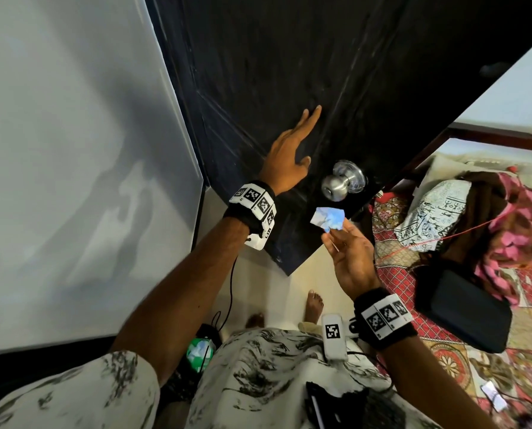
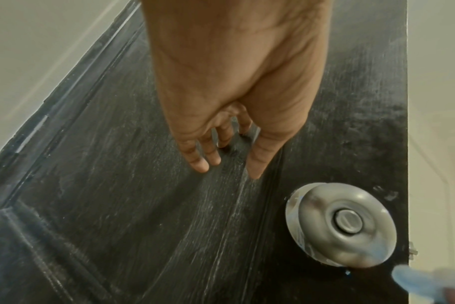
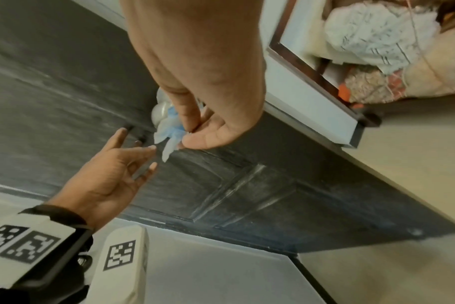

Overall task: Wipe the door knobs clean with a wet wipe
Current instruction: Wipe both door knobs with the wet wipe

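Observation:
A round silver door knob (image 1: 340,181) (image 2: 343,226) sits near the free edge of a black wooden door (image 1: 289,72). My left hand (image 1: 292,150) (image 2: 226,144) rests flat on the door with straight fingers, just left of and above the knob. My right hand (image 1: 348,252) (image 3: 195,131) pinches a crumpled white-blue wet wipe (image 1: 328,218) (image 3: 169,131) between thumb and fingertips, a short way below the knob and apart from it. In the right wrist view the knob (image 3: 159,113) is mostly hidden behind the wipe and fingers.
A white wall (image 1: 73,150) stands left of the door. A bed with a patterned cover (image 1: 444,305), pillows and a black bag (image 1: 462,314) lies to the right. My bare feet (image 1: 315,305) stand on the pale floor below the door edge.

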A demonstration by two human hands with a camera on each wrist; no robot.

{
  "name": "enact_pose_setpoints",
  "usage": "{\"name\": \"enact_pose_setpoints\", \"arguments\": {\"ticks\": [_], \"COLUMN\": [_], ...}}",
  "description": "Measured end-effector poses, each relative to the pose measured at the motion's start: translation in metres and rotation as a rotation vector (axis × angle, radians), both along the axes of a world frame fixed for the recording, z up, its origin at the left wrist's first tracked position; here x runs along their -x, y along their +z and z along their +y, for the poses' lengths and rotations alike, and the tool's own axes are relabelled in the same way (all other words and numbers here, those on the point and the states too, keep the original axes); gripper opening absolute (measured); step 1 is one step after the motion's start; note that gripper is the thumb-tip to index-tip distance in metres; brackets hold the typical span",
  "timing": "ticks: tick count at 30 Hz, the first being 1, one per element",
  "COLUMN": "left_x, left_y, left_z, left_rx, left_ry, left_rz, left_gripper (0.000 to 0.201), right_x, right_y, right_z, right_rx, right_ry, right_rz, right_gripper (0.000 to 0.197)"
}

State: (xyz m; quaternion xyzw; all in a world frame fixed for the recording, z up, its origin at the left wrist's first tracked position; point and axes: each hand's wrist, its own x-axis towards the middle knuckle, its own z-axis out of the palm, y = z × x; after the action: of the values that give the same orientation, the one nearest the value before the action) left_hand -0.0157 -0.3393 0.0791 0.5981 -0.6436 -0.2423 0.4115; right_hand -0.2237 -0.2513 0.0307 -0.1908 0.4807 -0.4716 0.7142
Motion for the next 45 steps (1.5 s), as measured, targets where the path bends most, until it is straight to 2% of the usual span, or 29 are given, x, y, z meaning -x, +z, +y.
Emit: {"name": "enact_pose_setpoints", "arguments": {"ticks": [5, 10, 13, 16, 18, 21, 23, 26, 30, 35, 41, 45], "left_x": [0.0, 0.001, 0.002, 0.002, 0.0, -0.007, -0.011, -0.012, -0.007, 0.0, 0.001, 0.0], "left_y": [0.002, -0.001, -0.006, -0.012, -0.019, -0.03, -0.034, -0.035, -0.025, -0.022, -0.03, -0.037], "left_z": [0.003, 0.009, 0.016, 0.026, 0.034, 0.049, 0.06, 0.075, 0.093, 0.101, 0.092, 0.086], "left_rx": [-0.002, -0.039, -0.078, -0.135, -0.179, -0.218, -0.22, -0.199, -0.174, -0.103, 0.021, -0.004], "left_ry": [-0.011, -0.029, -0.054, -0.048, -0.042, -0.034, -0.025, -0.006, -0.025, -0.128, -0.145, -0.136], "left_rz": [0.023, 0.009, 0.012, 0.022, 0.07, 0.16, 0.196, 0.241, 0.295, 0.165, 0.109, 0.114], "left_gripper": [0.099, 0.096, 0.087, 0.068, 0.055, 0.043, 0.04, 0.038, 0.04, 0.054, 0.031, 0.029], "right_x": [-0.002, 0.0, 0.002, 0.006, 0.007, 0.008, 0.005, 0.0, -0.008, -0.016, -0.014, -0.01], "right_y": [0.018, 0.023, 0.025, 0.03, 0.036, 0.042, 0.045, 0.048, 0.051, 0.052, 0.054, 0.051], "right_z": [0.0, -0.003, -0.003, -0.005, -0.008, -0.011, -0.01, -0.01, -0.009, -0.007, -0.013, -0.016], "right_rx": [0.268, 0.337, 0.377, 0.47, 0.604, 0.824, 0.895, 0.89, 0.903, 0.959, 0.963, 0.851], "right_ry": [0.055, 0.09, 0.116, 0.164, 0.199, 0.237, 0.303, 0.411, 0.464, 0.463, 0.432, 0.397], "right_rz": [0.189, 0.227, 0.277, 0.356, 0.491, 0.893, 1.115, 1.239, 1.231, 1.128, 1.062, 0.998], "right_gripper": [0.03, 0.028, 0.032, 0.032, 0.029, 0.024, 0.028, 0.04, 0.049, 0.048, 0.043, 0.039]}}
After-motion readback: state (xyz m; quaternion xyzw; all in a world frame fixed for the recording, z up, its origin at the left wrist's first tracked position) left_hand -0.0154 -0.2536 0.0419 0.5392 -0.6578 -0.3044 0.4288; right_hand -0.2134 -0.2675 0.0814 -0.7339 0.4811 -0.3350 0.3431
